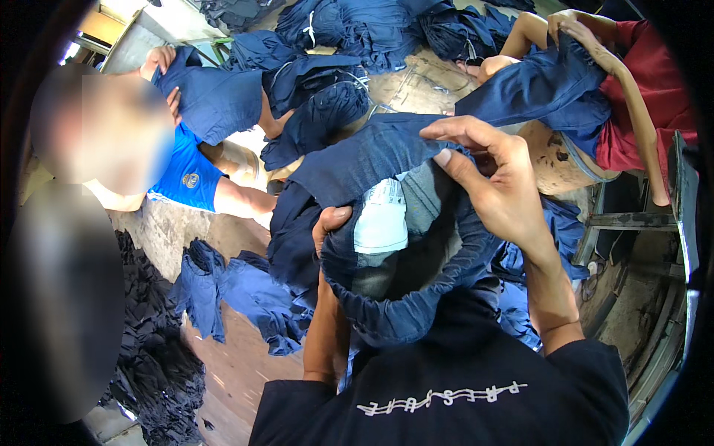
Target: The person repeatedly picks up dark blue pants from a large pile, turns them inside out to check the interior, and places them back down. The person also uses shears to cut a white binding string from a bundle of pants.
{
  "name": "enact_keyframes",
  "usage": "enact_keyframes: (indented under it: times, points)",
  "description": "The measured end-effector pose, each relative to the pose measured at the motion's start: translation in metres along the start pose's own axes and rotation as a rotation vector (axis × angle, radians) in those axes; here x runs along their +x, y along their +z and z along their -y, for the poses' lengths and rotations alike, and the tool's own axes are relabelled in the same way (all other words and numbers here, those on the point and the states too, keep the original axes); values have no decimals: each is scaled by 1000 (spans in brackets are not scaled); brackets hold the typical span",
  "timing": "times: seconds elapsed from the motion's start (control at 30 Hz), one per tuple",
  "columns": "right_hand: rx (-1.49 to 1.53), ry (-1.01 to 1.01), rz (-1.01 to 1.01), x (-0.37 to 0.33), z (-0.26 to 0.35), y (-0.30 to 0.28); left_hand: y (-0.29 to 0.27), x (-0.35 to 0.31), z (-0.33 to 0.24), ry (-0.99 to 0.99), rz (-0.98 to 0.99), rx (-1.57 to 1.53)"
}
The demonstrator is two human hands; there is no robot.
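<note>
A pair of dark blue elastic-waist pants (387, 316) is held up in front of my chest, with the gathered waistband opening toward me. Inside the opening, a white label (381, 227) hangs against the greyish inner cloth. My left hand (329, 227) grips the waistband's left side, its thumb over the edge and its other fingers hidden behind the cloth. At the far right of the rim, my right hand (494, 175) has the band's edge between thumb and forefinger. The lower part of the pants is hidden behind the waistband.
A person in blue shorts (190, 178) holds a dark blue garment (212, 100) at the left. Another in a red shirt (651, 89) handles dark blue pants (532, 93) at the right. Garment piles (349, 30) lie beyond; black cloth (152, 334) covers the left floor.
</note>
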State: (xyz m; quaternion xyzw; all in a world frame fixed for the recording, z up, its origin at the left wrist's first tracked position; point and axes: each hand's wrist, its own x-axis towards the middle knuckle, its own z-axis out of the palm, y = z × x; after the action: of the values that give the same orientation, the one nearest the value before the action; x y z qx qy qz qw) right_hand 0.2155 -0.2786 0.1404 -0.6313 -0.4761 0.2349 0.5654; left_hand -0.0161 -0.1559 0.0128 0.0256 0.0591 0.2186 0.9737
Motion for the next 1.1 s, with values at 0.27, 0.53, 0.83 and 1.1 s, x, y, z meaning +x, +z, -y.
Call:
enact_keyframes:
  times: [0.27, 0.53, 0.83, 1.1]
  points:
    - [-33, 5, -11, 5, -1, 5, 46, 5, 4, 296, -409, 546]
    - [238, 335, 201, -45, -4, -7, 133, 67, 40, 213, 27, 1700]
    - [404, 45, -556, -170, -121, -184, 97, 57, -13, 503, 126, 1997]
    - [810, 11, -1155, -307, -119, -297, 46, 64, 2, 692, 39, 2171]
